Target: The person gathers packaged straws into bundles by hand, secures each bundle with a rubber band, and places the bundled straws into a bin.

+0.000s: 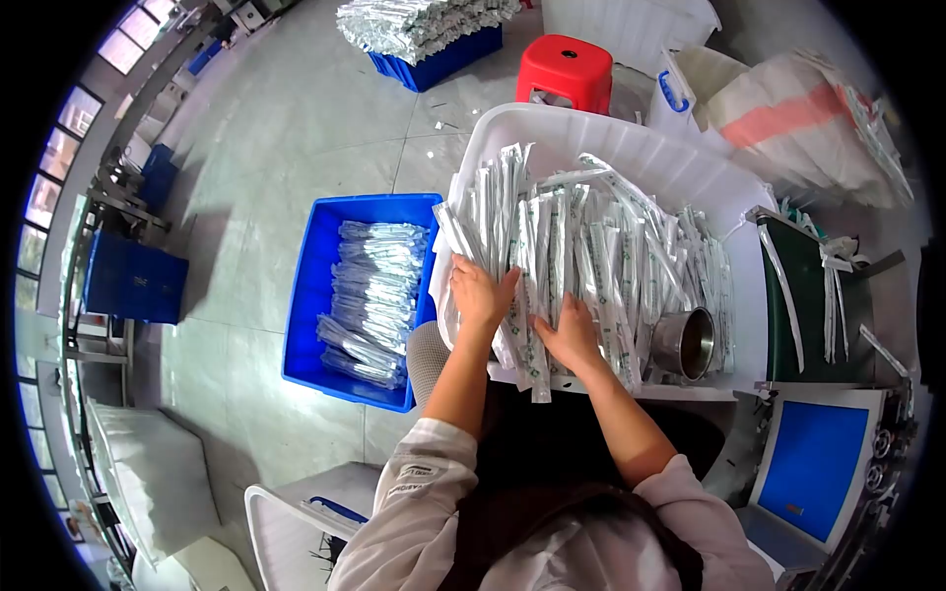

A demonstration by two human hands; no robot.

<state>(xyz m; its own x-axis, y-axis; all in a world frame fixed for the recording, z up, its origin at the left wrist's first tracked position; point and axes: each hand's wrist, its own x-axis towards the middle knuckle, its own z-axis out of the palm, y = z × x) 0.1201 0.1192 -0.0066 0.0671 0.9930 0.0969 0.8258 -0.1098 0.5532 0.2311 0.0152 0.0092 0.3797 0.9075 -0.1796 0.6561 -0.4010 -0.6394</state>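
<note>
Long, thin sealed packets (552,236), silvery-white with green print, lie in a thick layer in a large white bin (641,158) in front of me. My left hand (479,295) rests on the packets near the bin's left side, thumb apart from the fingers. To its right, my right hand (570,335) lies on the packets at the near side, its thumb and fingers also spread. Several packets stand between the two hands, their lower ends poking out toward me. Neither hand is visibly closed around a packet, though some fingertips are partly hidden.
Left of the bin, a blue crate (304,295) holds stacked packets. A metal cup (682,345) sits in the bin's near right corner. Beyond are a red stool (565,71) and another blue crate (443,61) piled with packets. A machine with a blue panel (813,463) stands right.
</note>
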